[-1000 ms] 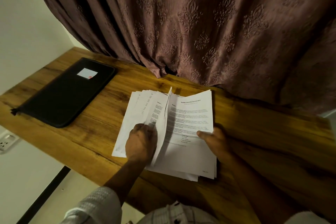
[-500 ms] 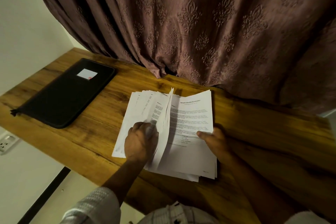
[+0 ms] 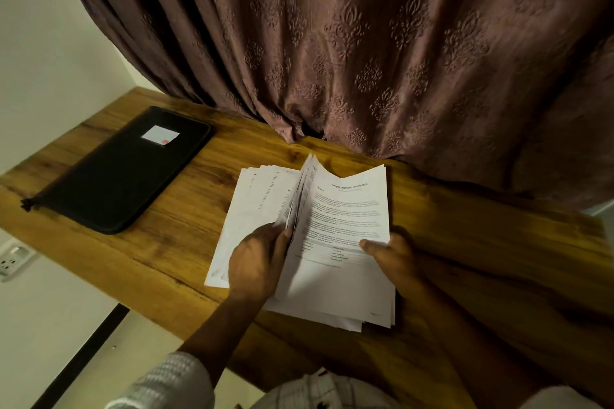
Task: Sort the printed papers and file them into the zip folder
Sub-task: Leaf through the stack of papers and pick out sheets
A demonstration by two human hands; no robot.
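Note:
A stack of white printed papers (image 3: 335,279) lies on the wooden desk (image 3: 186,226) in front of me. Several sheets (image 3: 300,196) stand lifted on edge down the middle, splitting it into a fanned left part (image 3: 262,196) and a right part topped by a text page. My left hand (image 3: 257,264) grips the lifted sheets at their lower edge. My right hand (image 3: 395,257) holds the right part, thumb pressed on the top page. The black zip folder (image 3: 119,173) lies closed at the desk's left end, apart from both hands.
A brown patterned curtain (image 3: 365,43) hangs along the desk's back edge, touching the wood behind the papers. The white wall (image 3: 43,43) stands to the left, with a wall socket (image 3: 13,261) below the desk. The desk's front edge runs just below my wrists.
My left hand has shifted right and now grips several lifted sheets, where it earlier lay on the left pile beside a single raised sheet. My right hand has stayed put.

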